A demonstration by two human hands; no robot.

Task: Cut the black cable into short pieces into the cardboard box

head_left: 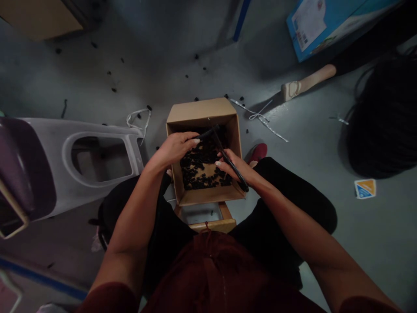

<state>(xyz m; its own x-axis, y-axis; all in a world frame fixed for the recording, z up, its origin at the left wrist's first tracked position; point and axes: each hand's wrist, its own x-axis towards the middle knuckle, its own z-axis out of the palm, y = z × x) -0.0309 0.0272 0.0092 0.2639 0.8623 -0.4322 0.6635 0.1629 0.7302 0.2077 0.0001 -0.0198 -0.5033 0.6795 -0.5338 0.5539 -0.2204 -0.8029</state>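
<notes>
My left hand is closed on a black ribbed piece, like a length of tube, which points right over the box. In the fingers of my right hand is a long thin dark tool with a thicker handle end; its exact kind cannot be made out. The tool's far end crosses the tube's tip, though whether they touch is unclear. Beneath both hands stands an open cardboard box, its bottom covered with short black cut-looking pieces.
The box sits by a wooden stool between my knees. A grey plastic stool lies left. White ties and black bits litter the floor. At right are another person's foot, a blue box and a dark bundle.
</notes>
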